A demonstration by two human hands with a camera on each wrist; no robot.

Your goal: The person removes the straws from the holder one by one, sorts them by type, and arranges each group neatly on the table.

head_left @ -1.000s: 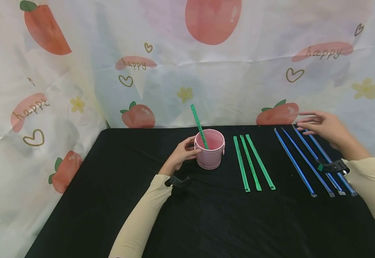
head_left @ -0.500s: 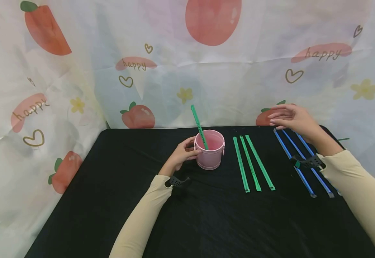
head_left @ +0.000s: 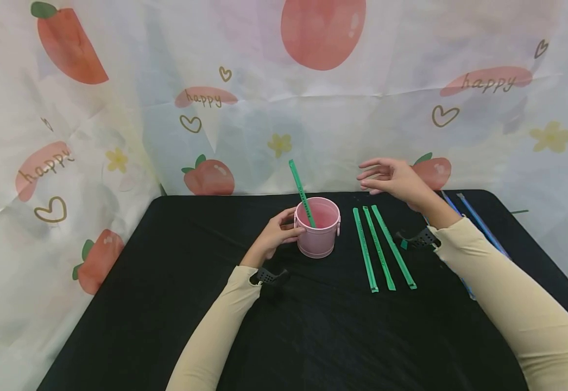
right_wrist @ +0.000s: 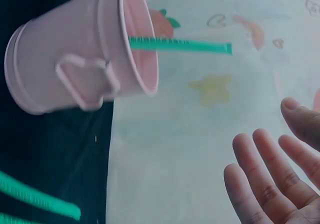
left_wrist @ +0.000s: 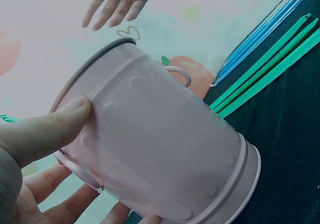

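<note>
A small pink bucket (head_left: 317, 243) stands upright on the table. My left hand (head_left: 275, 232) grips it from the left; in the left wrist view the thumb (left_wrist: 67, 116) lies on the wall below the rim and the fingers are on the other side of the handle. One slim green wrapped stick, like a packaged straw (head_left: 297, 179), leans in the bucket, its top sticking out. My right hand (head_left: 395, 178) is in the air right of the bucket, fingers apart and holding nothing. Below it, three similar green sticks (head_left: 379, 247) lie side by side on the table.
Several blue wrapped sticks (head_left: 483, 222) lie farther right, partly covered by the right sleeve (head_left: 499, 271). The table wears a black cloth (head_left: 313, 326). A printed fabric backdrop (head_left: 342, 125) hangs along the far and left edges.
My right hand has moved left, from above the blue sticks to above the far ends of the green ones. The left hand and the bucket have stayed still.
</note>
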